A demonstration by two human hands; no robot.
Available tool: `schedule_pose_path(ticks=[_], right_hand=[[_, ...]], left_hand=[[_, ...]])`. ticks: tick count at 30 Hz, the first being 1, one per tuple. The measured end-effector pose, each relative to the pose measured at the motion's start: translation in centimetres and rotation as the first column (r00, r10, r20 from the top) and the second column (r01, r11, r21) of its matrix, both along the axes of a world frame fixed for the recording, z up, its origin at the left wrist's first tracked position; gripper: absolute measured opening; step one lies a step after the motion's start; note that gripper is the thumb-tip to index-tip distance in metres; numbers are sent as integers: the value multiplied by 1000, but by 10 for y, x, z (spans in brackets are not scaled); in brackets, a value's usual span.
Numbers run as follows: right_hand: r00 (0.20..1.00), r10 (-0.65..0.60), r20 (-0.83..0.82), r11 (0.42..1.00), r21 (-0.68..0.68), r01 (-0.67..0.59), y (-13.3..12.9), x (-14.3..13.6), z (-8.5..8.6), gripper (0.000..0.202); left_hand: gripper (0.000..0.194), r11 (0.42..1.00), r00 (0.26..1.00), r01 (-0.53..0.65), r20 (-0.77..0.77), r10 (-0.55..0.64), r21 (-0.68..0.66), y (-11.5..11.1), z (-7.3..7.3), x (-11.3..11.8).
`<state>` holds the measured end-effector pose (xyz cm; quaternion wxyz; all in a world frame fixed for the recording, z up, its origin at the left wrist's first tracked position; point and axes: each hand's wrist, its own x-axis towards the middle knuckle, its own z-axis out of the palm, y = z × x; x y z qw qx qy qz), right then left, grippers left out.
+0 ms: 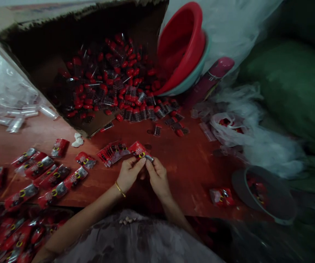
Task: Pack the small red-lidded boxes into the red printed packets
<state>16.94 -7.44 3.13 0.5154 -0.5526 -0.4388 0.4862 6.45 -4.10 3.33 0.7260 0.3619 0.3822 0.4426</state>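
Observation:
Close to the front of the red table, my left hand [130, 172] and my right hand [158, 178] pinch a small red printed packet [139, 149] between thumbs and fingers. Yellow-and-black print shows on it, and my hands cover its lower part. Just left of it lies a fanned stack of flat red cards [112, 152]. A filled red packet [85, 160] rests further left. Beyond my hands are small clear containers with red caps [136, 114], spilling from a tipped cardboard box [91, 128].
More filled packets [53, 175] cover the table's left side, above a lower heap [17, 237]. Clear tubes [16, 124] lie far left. A red basin [198, 22], pink bottle [201, 86], plastic bag [267, 146] and grey tub [285, 218] stand right.

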Motion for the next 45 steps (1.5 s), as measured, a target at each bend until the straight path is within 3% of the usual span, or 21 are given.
schedule_pose_path(ticks=[8, 11, 14, 16, 17, 19, 21, 24, 26, 27, 29, 30, 32, 35, 39, 42, 45], right_hand=[[991, 94, 98, 995, 9, -96, 10, -13, -8, 27], [950, 114, 292, 985, 94, -147, 22, -15, -10, 32], [776, 15, 631, 966, 190, -174, 50, 3, -5, 27], [583, -138, 801, 964, 243, -105, 74, 25, -6, 35], [489, -182, 853, 969, 240, -58, 86, 37, -9, 39], [360, -151, 921, 985, 172, -26, 106, 57, -20, 44], [312, -83, 946, 992, 107, -62, 114, 68, -33, 45], [295, -64, 953, 992, 94, -87, 103, 66, -46, 42], [285, -79, 955, 990, 108, -86, 85, 58, -48, 41], [280, -85, 956, 990, 113, -87, 76, 55, -47, 40], [275, -91, 957, 988, 121, -92, 58, 49, -46, 41], [275, -94, 957, 988, 124, -93, 51, 48, -45, 41], [281, -101, 954, 988, 130, -87, 39, 46, -45, 42], [306, -137, 942, 983, 167, -75, 30, 43, -45, 39], [381, -260, 887, 949, 308, -70, 26, 33, -36, 30], [537, -265, 801, 932, 355, -69, 24, 21, -23, 25], [781, -156, 604, 962, 273, -18, 27, 5, -15, 28]], left_hand=[[35, 991, 993, -98, 55, 103, -86, 5, 2, -10], [35, 979, 983, -161, 71, 170, -122, 6, 6, -23], [33, 934, 934, -335, 88, 347, -121, 6, 10, -57], [34, 846, 838, -522, 118, 532, -108, 7, 12, -91], [33, 770, 758, -634, 134, 638, -78, 7, 12, -109], [37, 633, 620, -774, 182, 763, -19, 6, 12, -139], [48, 605, 594, -796, 183, 783, -2, 5, 11, -153], [51, 703, 703, -707, -28, 711, 74, 10, 8, -140], [43, 804, 738, -508, -325, 591, 309, 20, 5, -117], [40, 842, 700, -318, -491, 518, 435, 26, 3, -104], [37, 821, 525, 53, -716, 461, 568, 40, -3, -81], [36, 794, 433, 198, -778, 455, 575, 46, -7, -72], [33, 760, 295, 372, -844, 447, 532, 56, -17, -60], [25, 747, 208, 461, -877, 433, 478, 60, -31, -52], [27, 718, 180, 475, -855, 486, 509, 55, -38, -51], [28, 723, 178, 412, -827, 533, 554, 49, -31, -49], [28, 713, 209, 359, -797, 567, 602, 41, -16, -44]])
